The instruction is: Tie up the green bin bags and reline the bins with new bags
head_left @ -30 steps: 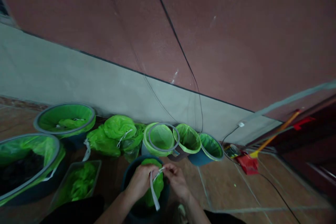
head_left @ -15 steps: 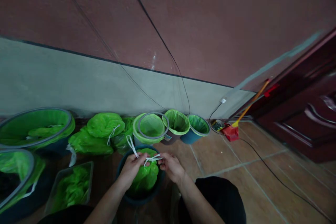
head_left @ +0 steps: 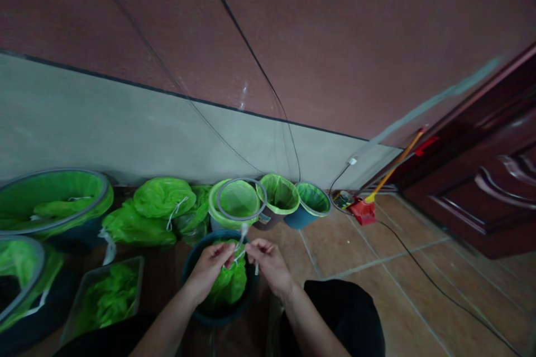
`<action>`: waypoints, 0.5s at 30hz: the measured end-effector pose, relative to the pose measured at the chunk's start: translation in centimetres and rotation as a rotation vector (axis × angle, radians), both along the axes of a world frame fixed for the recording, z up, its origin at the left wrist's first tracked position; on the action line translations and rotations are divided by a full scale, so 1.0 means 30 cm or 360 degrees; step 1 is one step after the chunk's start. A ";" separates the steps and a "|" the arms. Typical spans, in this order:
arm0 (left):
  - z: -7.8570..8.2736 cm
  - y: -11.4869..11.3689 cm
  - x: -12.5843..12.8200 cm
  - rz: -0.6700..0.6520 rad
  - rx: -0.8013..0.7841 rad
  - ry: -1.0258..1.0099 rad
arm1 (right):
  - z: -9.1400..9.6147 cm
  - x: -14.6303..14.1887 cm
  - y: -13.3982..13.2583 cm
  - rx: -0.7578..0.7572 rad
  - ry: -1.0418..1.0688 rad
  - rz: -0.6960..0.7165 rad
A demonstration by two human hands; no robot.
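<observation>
Both hands meet over a dark blue bin [head_left: 220, 321], where a green trash bag [head_left: 228, 285] is bunched inside the rim. My left hand [head_left: 211, 268] pinches the white drawstring [head_left: 243, 232] at the bag's gathered neck. My right hand [head_left: 270, 265], close beside it, pinches the drawstring too, with a loose white end hanging below its fingers. The bag's neck is partly hidden by the fingers. Just behind the hands stands a white bin with a green liner [head_left: 238, 201] and a grey ring [head_left: 220, 205] resting on top.
Two more lined bins [head_left: 279, 192] stand against the wall. Tied green bags [head_left: 144, 226] lie left of centre, near a clear plastic box [head_left: 140, 279] of green bags. Large lined bins [head_left: 106, 201] fill the far left. A red dustpan [head_left: 363, 211] and a black cable [head_left: 422, 265] are at right.
My hands have come closer together at the bag's neck. The drawstring loop that stuck out to the left now points up between them, and the strings are no longer stretched sideways.
</observation>
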State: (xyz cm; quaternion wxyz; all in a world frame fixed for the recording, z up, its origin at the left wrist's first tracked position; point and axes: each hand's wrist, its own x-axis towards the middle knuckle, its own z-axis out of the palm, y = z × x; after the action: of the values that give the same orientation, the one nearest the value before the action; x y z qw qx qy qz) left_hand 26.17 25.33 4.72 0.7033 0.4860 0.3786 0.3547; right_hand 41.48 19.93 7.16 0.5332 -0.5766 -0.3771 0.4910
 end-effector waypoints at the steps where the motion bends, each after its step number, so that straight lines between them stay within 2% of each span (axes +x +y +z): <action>1: -0.003 0.000 -0.001 -0.0043 0.0020 0.0003 | 0.009 -0.010 0.008 0.0073 -0.0079 0.0028; 4: -0.008 0.001 -0.006 -0.0193 0.0051 -0.0024 | 0.028 -0.041 0.036 0.0172 -0.0165 0.0118; 7: -0.003 -0.001 -0.007 -0.0282 0.0084 -0.0065 | 0.041 -0.063 0.057 0.0185 -0.0079 0.0172; 12: 0.010 0.002 -0.007 -0.0122 0.0153 -0.0023 | 0.009 -0.063 0.049 -0.0106 0.0276 -0.0044; 15: -0.003 0.015 -0.009 -0.0070 0.0186 -0.0001 | -0.041 -0.051 0.024 -0.0194 0.0021 0.0043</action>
State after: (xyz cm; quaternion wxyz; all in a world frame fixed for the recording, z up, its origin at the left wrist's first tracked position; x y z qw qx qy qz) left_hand 25.90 25.79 4.62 0.6814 0.5344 0.3464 0.3608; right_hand 39.96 20.66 5.94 0.4929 -0.5995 -0.3508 0.5240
